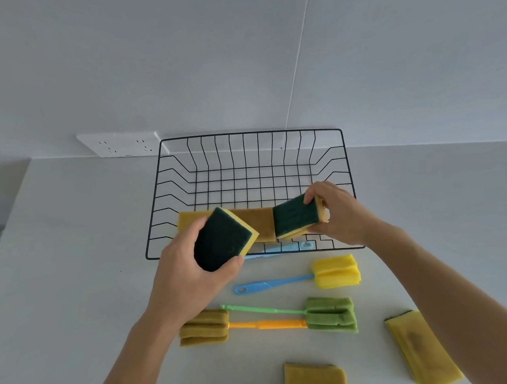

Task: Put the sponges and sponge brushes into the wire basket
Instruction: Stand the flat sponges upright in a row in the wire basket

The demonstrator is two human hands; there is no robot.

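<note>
Nearest on the tabletop (73, 294), two yellow sponges (315, 381) and three sponge brushes (285, 320) lie waiting. Beyond them, the left hand (192, 274) pinches a green-faced sponge (222, 239) at the wire basket (346, 167) rim; the right hand's (338, 216) grip clamps another sponge (297, 215) above those already inside, likely to stack it.

We see a bright, even, cool daylight with no glare and no blown-out patches. Shadows are faint and soft: a pale one lies on the worktop (71, 264) under the yellow sponge brush (336, 271), and the forearms darken toward the lower edge. The wide lens bends straight lines, so the wire basket (244, 138) flares outward toward us and the wall's base curves. Detail is slightly smeared, most at the left edge, where a grey area is out of focus.
</note>
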